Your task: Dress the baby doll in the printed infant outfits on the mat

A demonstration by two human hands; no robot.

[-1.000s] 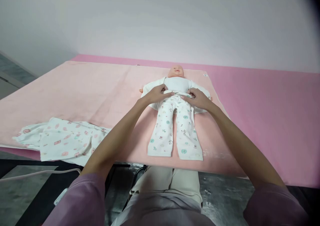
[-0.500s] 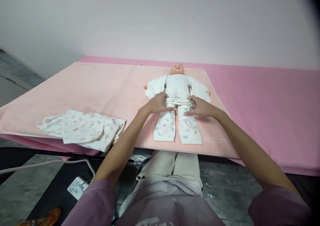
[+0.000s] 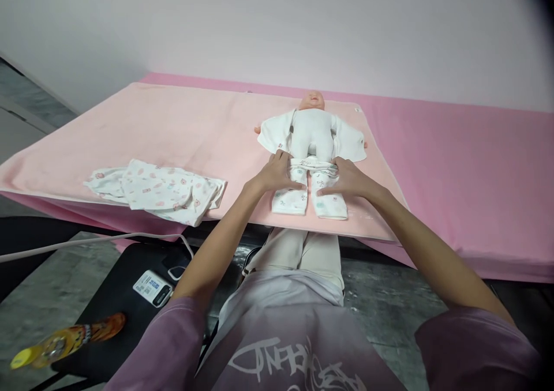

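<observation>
A baby doll (image 3: 312,127) lies on its back with its head toward the wall, its arms spread in wide white sleeves. Over its lower legs are white printed baby pants (image 3: 329,204), the waistband bunched below the doll's crotch. My left hand (image 3: 277,172) grips the left side of that waistband, thumb pointing inward across the pant leg. On the opposite side my right hand (image 3: 350,177) holds the band in the same way. Some fingertips are hidden in the folds. The doll's feet do not show.
A pink mat (image 3: 186,126) covers the table, with folded printed baby clothes (image 3: 162,189) at its front left edge. Below left, a black stool (image 3: 116,281) carries a white power bank (image 3: 152,288), a cable (image 3: 95,242) and a bottle (image 3: 64,342).
The pants' waistband has bunched more and the legs look shorter, both hands still gripping it. The doll's crotch shows more clearly. My view has tilted down, bringing the bottle into sight.
</observation>
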